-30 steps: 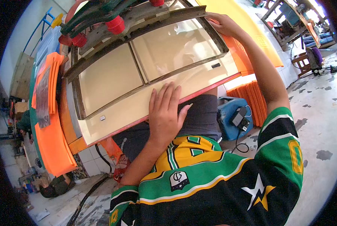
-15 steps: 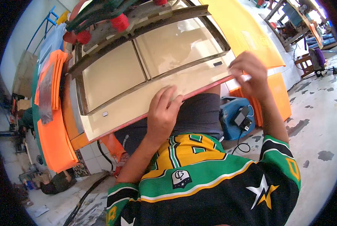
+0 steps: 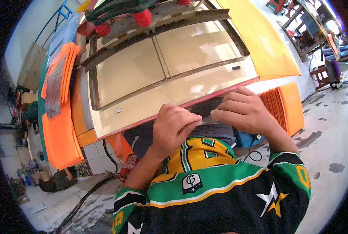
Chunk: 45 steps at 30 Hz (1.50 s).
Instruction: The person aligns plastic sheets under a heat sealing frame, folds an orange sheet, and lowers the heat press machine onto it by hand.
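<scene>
My left hand [image 3: 174,125] is closed in a pinch just in front of the board's near edge. Opposite it, my right hand [image 3: 244,111] is pinched too, its fingertips a short gap from the left ones. A thin clear plastic strip [image 3: 207,121] seems to span that gap; its outline is faint. Behind both hands lies a cream board [image 3: 142,121] with a red front edge. On the board rests a dark metal frame [image 3: 131,93] with a middle bar. Two small pieces sit near the front: a white one [image 3: 118,111] and a dark one [image 3: 236,68].
Orange folded sheets [image 3: 63,136] lie at the left, with a grey strip [image 3: 55,91] on them. Yellow sheets [image 3: 263,43] spread at the right, above an orange stack [image 3: 290,107]. Machine parts with red knobs [image 3: 143,18] overhang the far side. Another person [image 3: 59,181] is at lower left.
My right hand has come from the board's right corner down and left, close to my left hand. My left hand has moved off the board's edge, slightly lower. The view has shifted a little.
</scene>
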{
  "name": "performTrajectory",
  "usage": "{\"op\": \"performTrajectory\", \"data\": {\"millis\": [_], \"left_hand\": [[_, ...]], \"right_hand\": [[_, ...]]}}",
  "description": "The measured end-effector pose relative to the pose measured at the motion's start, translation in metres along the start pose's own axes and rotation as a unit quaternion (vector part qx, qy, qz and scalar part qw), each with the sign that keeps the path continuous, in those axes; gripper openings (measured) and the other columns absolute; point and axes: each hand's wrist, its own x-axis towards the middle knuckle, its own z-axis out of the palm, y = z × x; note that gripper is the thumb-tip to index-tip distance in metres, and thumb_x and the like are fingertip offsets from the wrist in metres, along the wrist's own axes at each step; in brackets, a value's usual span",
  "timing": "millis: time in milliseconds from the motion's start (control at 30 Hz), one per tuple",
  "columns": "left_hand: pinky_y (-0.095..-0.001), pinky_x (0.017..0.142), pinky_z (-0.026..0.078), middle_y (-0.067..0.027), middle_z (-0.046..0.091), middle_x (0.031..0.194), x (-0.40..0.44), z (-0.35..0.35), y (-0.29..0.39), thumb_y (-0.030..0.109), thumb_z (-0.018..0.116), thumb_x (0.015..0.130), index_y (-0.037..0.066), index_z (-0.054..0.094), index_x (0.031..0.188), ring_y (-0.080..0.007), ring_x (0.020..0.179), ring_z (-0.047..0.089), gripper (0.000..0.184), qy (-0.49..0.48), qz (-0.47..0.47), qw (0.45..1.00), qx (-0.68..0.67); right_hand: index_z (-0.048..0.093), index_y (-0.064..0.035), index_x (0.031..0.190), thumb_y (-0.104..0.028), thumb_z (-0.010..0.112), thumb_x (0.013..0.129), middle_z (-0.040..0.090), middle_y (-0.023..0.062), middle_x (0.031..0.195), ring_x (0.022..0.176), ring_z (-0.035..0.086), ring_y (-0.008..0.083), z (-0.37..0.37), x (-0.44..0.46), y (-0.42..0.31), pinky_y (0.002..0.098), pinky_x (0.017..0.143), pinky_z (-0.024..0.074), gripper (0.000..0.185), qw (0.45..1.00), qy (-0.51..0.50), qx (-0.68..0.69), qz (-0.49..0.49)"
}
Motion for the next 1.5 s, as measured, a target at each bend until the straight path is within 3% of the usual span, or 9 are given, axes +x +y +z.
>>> {"op": "performTrajectory", "data": {"millis": [333,633,733,867,1100,1300,1367,1400,1500], "left_hand": [[-0.0346,0.070,0.051,-0.0081,0.074,0.083,-0.001,-0.024,0.018,0.011,0.075,0.093,0.008,0.072,0.093,-0.0210,0.074,0.070,0.005,0.013,-0.053,0.995,-0.080],[-0.0387,0.069,0.053,-0.0092,0.069,0.082,-0.018,-0.026,0.022,0.012,0.075,0.091,0.006,0.071,0.095,-0.0301,0.074,0.066,0.008,-0.009,-0.128,0.991,-0.028],[-0.0430,0.070,0.054,-0.0117,0.070,0.084,-0.053,-0.049,-0.002,0.015,0.073,0.093,0.006,0.069,0.093,-0.0333,0.078,0.068,0.010,-0.124,-0.108,0.986,0.000],[-0.0508,0.075,0.054,-0.0200,0.071,0.091,-0.129,-0.092,-0.041,0.023,0.065,0.097,0.005,0.067,0.093,-0.0408,0.090,0.069,0.019,-0.415,-0.331,0.837,0.127],[-0.0551,0.080,0.052,-0.0239,0.072,0.095,-0.312,-0.217,-0.156,0.028,0.068,0.093,0.002,0.069,0.096,-0.0449,0.094,0.069,0.026,-0.401,-0.443,0.728,0.336],[-0.0460,0.080,0.057,-0.0189,0.072,0.097,-0.362,-0.260,-0.187,0.008,0.066,0.090,0.004,0.073,0.107,-0.0353,0.089,0.071,0.019,-0.319,-0.431,0.747,0.393],[-0.0407,0.073,0.058,-0.0170,0.072,0.095,-0.338,-0.243,-0.159,0.002,0.062,0.092,0.004,0.067,0.125,-0.0274,0.080,0.071,0.033,-0.144,-0.635,0.741,0.165],[-0.0447,0.075,0.056,-0.0231,0.075,0.104,-0.368,-0.247,-0.176,0.023,0.071,0.099,0.005,0.055,0.147,-0.0298,0.086,0.073,0.054,-0.106,-0.643,0.752,0.102],[-0.0453,0.083,0.057,-0.0259,0.073,0.114,-0.356,-0.231,-0.157,0.027,0.076,0.095,0.008,0.044,0.157,-0.0325,0.097,0.074,0.073,-0.166,-0.621,0.752,0.149]], "right_hand": [[0.076,-0.0110,0.092,-0.013,0.080,0.077,0.066,0.0015,0.071,0.057,0.060,0.0184,-0.062,0.012,-0.008,0.0312,0.054,0.0442,0.016,0.992,0.061,0.049,0.095],[0.073,0.0003,0.099,-0.001,0.062,0.095,0.073,0.0077,0.088,0.064,0.060,0.0096,-0.091,0.023,0.010,0.0244,0.056,0.0448,0.012,0.951,0.107,0.106,0.268],[0.074,-0.0037,0.103,-0.015,0.059,0.103,0.073,0.0031,0.098,0.069,0.057,0.0076,-0.137,-0.011,0.050,0.0225,0.062,0.0458,0.019,0.942,0.150,0.041,0.297],[0.073,-0.0040,0.120,-0.026,0.062,0.107,0.064,-0.0027,0.093,0.078,0.048,0.0060,-0.224,-0.076,0.114,0.0211,0.070,0.0388,0.028,0.879,0.207,-0.122,0.412],[0.076,-0.0120,0.123,-0.039,0.067,0.102,0.078,0.0031,0.101,0.081,0.069,0.0116,-0.412,-0.170,0.179,0.0260,0.073,0.0527,0.035,0.731,0.157,-0.636,0.192],[0.079,-0.0202,0.117,-0.041,0.074,0.097,0.080,-0.0016,0.102,0.085,0.076,0.0142,-0.306,-0.100,0.160,0.0292,0.072,0.0578,0.029,0.704,0.333,-0.594,0.204],[0.075,-0.0154,0.123,-0.028,0.072,0.098,0.078,0.0010,0.106,0.095,0.074,0.0141,-0.247,-0.096,0.169,0.0296,0.080,0.0578,0.028,0.768,0.323,-0.443,0.331],[0.074,-0.0127,0.118,-0.022,0.072,0.098,0.078,0.0048,0.106,0.095,0.074,0.0185,-0.218,-0.086,0.166,0.0317,0.080,0.0579,0.023,0.799,0.310,-0.432,0.280],[0.072,-0.0070,0.111,-0.009,0.069,0.098,0.076,0.0126,0.107,0.097,0.074,0.0275,-0.137,-0.074,0.165,0.0371,0.080,0.0586,0.014,0.871,0.236,-0.363,0.231]]}}
